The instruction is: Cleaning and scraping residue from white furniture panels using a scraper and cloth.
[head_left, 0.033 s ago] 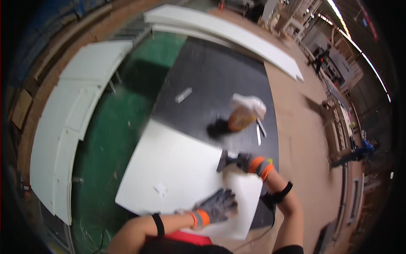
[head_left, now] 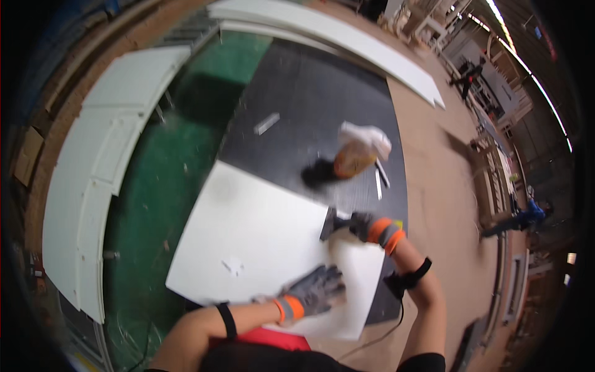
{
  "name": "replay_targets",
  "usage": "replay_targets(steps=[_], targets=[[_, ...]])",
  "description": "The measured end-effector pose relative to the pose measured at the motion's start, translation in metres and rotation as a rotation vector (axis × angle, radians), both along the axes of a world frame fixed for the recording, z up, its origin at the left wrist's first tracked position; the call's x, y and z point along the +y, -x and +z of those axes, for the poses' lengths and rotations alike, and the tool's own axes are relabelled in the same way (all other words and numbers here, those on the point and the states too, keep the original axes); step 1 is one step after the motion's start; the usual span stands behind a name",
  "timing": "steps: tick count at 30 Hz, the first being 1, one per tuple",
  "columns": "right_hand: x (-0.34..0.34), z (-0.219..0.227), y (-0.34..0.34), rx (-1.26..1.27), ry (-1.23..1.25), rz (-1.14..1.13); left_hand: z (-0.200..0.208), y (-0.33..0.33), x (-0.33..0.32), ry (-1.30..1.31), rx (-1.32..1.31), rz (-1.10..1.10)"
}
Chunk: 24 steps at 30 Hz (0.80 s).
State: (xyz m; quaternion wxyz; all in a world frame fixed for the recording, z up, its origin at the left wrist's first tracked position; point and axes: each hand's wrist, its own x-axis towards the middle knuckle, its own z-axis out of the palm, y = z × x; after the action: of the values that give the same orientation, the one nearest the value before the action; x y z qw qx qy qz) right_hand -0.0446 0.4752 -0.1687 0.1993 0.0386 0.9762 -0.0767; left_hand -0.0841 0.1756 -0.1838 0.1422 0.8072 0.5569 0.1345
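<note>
A large white panel (head_left: 248, 229) lies on the near half of a dark-topped table (head_left: 304, 93). My left hand (head_left: 315, 290), in a grey glove with an orange cuff, rests flat on the panel near its front edge, fingers spread. At the panel's far right edge is my right hand (head_left: 365, 228), gloved alike, with its fingers curled. A dark shape (head_left: 328, 223) shows at its fingertips, too blurred to name. Beyond it stands a bottle with amber contents (head_left: 352, 162), a white cloth (head_left: 369, 137) over its top.
A pale strip (head_left: 267, 123) and thin slim pieces (head_left: 379, 184) lie on the dark top. Small scraps (head_left: 233, 266) sit on the panel. White boards (head_left: 77, 204) line the left, across green floor (head_left: 161, 204); a long white board (head_left: 334, 40) spans the far end. People (head_left: 527, 217) are at the right.
The scene sits slightly higher in the picture, as the view has tilted a little. Both hands keep about the same places on the panel.
</note>
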Motion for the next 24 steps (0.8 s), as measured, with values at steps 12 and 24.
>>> replay_targets(steps=[12, 24], targets=[[-0.074, 0.044, 0.085, -0.195, -0.104, -0.074, -0.005, 0.037, -0.035, 0.065, -0.042, 0.134], [-0.162, 0.061, 0.275, -0.165, -0.046, 0.235, -0.018, 0.108, 0.006, -0.110, -0.116, 0.476]])
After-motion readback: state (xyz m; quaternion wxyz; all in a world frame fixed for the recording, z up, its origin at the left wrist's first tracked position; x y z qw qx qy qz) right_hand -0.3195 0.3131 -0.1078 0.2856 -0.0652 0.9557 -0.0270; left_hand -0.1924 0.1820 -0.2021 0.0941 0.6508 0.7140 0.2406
